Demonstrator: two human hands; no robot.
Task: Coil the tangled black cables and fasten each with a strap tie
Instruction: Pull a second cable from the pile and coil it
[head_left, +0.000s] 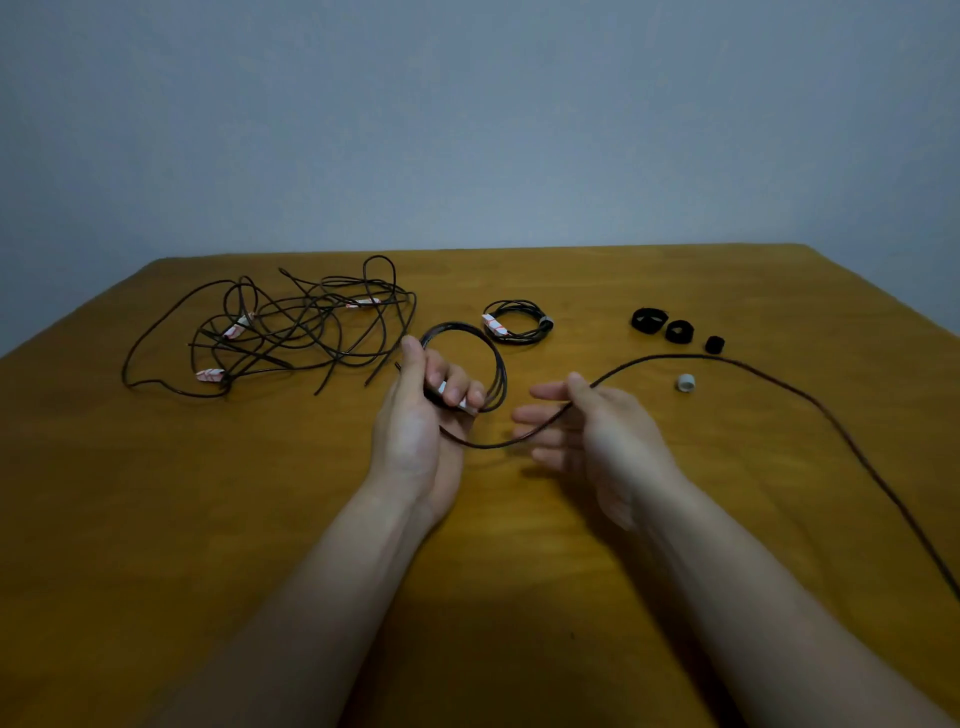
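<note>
**A:** Where is the cable being rolled up?

**B:** The half-made coil (467, 364) is in the left hand (421, 431), up above the desk (156, 519). The fingers are curled shut around the loops, and the thumb points up beside them. A white tag peeks out between the fingers.

**A:** And the other hand?

**B:** The right hand (587, 431) is close by, palm turned in, fingers loosely spread and only half open. The loose cable (779, 389) runs from the coil, dips down, and passes under its thumb. I can't tell if the thumb is pinching it or just resting on it. From there the cable swings out across the desk to the right edge.

**A:** What else is out there?

**B:** A finished coil (519, 322) lies behind the hands, with a grey strap around it. Far left is the tangled pile (280, 332) of black cables with white tags. On the right sit three black strap ties (678, 331) rolled into rings, and one grey strap tie (685, 383) near the loose cable.
</note>
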